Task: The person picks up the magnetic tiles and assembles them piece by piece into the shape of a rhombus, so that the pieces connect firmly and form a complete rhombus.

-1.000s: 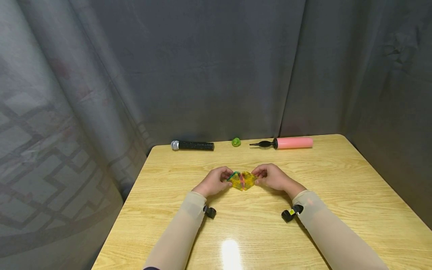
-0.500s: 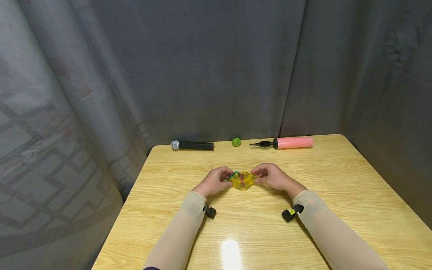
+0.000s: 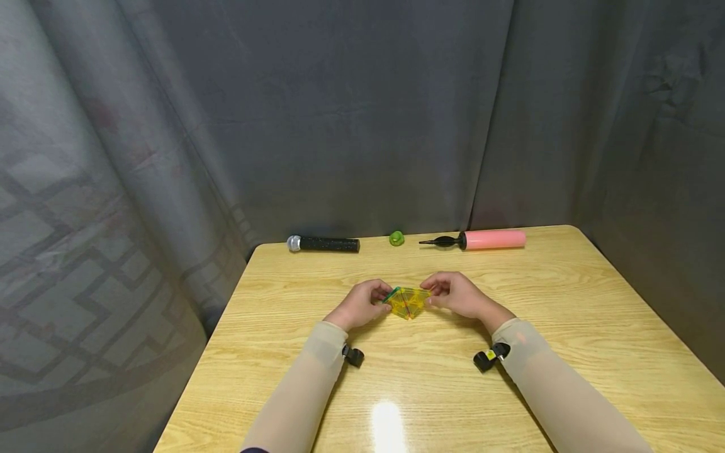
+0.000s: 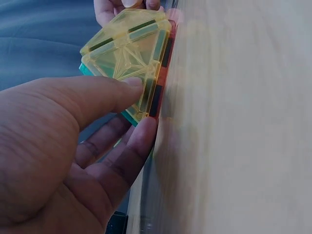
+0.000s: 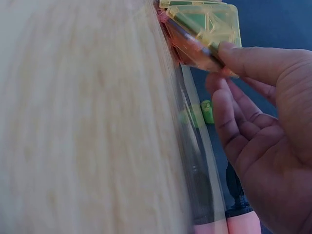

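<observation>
A small build of see-through magnetic tiles stands on the wooden table [image 3: 419, 390] between both hands. Two yellow triangular tiles [image 4: 112, 58] lean together at the front, a red tile [image 4: 163, 73] shows low down along the tabletop, and a green tile [image 3: 390, 294] shows behind on the left. My left hand [image 3: 364, 304] holds the left side, thumb on the yellow face and fingers behind and below. My right hand [image 3: 460, 297] pinches the right yellow tile [image 5: 225, 22] between thumb and fingertips. The back of the build is mostly hidden.
Along the far table edge lie a black microphone [image 3: 328, 245] with a silver head, a small green object [image 3: 396, 238], and a pink hand pump [image 3: 494, 239] with a black nozzle. Grey curtains [image 3: 362, 126] hang behind the table and at both sides.
The right yellow tile has tipped left toward the left one, narrowing the gap where red showed between them. My right hand has shifted slightly with it; the left hand has hardly moved.
</observation>
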`<state>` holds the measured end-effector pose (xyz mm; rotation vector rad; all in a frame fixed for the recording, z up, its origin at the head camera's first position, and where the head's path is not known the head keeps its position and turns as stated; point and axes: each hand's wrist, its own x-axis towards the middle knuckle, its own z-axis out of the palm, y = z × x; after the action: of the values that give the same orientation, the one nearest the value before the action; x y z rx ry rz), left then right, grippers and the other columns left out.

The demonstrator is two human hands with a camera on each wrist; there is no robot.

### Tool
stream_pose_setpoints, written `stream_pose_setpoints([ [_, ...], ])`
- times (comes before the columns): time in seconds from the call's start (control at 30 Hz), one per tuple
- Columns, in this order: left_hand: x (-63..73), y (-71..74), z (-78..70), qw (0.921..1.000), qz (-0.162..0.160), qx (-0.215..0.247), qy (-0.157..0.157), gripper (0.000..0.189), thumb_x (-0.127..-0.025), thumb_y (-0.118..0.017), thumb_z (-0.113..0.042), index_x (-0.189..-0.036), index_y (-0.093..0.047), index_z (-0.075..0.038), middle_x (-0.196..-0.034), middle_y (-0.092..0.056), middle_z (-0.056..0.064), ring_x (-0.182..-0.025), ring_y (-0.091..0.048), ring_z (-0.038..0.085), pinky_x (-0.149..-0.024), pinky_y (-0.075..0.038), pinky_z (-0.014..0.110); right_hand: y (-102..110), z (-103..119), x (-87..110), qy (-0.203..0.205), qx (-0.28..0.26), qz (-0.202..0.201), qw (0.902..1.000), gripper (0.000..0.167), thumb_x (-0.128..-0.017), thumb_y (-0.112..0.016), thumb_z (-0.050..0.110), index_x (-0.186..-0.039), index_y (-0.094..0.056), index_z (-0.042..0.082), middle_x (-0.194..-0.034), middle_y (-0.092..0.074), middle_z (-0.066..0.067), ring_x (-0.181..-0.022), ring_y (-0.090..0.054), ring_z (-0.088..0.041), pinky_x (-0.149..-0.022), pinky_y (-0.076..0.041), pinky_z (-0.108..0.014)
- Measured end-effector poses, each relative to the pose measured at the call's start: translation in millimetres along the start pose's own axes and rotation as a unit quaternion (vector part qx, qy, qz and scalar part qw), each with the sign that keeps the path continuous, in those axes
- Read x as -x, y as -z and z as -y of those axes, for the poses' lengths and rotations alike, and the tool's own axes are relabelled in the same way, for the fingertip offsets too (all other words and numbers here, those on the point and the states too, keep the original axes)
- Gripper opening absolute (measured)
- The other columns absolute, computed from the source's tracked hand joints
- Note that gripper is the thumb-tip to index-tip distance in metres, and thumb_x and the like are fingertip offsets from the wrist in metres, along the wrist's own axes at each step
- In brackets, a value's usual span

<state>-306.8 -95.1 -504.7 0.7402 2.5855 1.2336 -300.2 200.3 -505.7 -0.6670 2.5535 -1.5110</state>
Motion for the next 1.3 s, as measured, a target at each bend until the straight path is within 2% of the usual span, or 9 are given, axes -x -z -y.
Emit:
stream_pose_setpoints([
  [0.2,-0.4,-2.9,-2.6,0.9999,-0.013,-0.002,0.003,0.027,-0.096,-0.078,-0.009,-0.121,-0.070,-0.015,-0.112,-0.068,-0.006,-0.101,-0.066,0.009,-0.089,-0.056,0.028,1.3,-2.8,-1.2,-0.005,-0.016,0.000,0.9999,0.028,-0.091,-0.082,0.006,-0.119,-0.075,0.008,-0.105,-0.073,-0.008,-0.089,-0.069,-0.023,-0.069,-0.058,-0.032],
  [0.4,-1.3,-7.2,-3.8,0.9994,-0.034,-0.005,-0.003,0.024,-0.095,-0.078,-0.006,-0.117,-0.071,-0.014,-0.111,-0.069,-0.004,-0.099,-0.067,0.010,-0.087,-0.057,0.027,1.8,-1.9,-0.5,-0.005,-0.002,-0.026,0.9996,0.026,-0.092,-0.081,0.004,-0.117,-0.076,0.008,-0.111,-0.073,-0.009,-0.091,-0.068,-0.024,-0.071,-0.059,-0.031],
  [0.6,-2.9,-12.3,-4.5,0.9986,-0.052,0.004,-0.003,0.023,-0.094,-0.080,-0.007,-0.115,-0.073,-0.016,-0.108,-0.070,-0.005,-0.097,-0.067,0.008,-0.086,-0.057,0.026,2.9,-5.9,-0.2,-0.006,0.002,-0.042,0.9991,0.026,-0.093,-0.080,0.005,-0.118,-0.076,0.005,-0.114,-0.073,-0.013,-0.093,-0.069,-0.026,-0.072,-0.059,-0.030],
  [0.93,-4.8,-20.2,-4.1,0.9972,-0.073,0.006,-0.008,0.023,-0.094,-0.081,-0.013,-0.115,-0.074,-0.018,-0.107,-0.070,-0.006,-0.096,-0.068,0.008,-0.084,-0.058,0.027,6.6,-5.6,0.0,-0.018,-0.009,-0.059,0.9981,0.024,-0.094,-0.078,0.005,-0.117,-0.076,0.006,-0.108,-0.073,-0.011,-0.089,-0.069,-0.024,-0.070,-0.060,-0.031],
  [1.3,-6.0,-22.8,-2.5,0.9969,-0.075,0.021,-0.005,0.023,-0.094,-0.081,-0.012,-0.115,-0.073,-0.017,-0.107,-0.070,-0.006,-0.096,-0.067,0.007,-0.084,-0.057,0.026,7.2,-6.4,-0.1,-0.020,-0.018,-0.055,0.9981,0.023,-0.096,-0.077,0.006,-0.118,-0.075,0.003,-0.110,-0.073,-0.013,-0.091,-0.068,-0.027,-0.072,-0.059,-0.029],
])
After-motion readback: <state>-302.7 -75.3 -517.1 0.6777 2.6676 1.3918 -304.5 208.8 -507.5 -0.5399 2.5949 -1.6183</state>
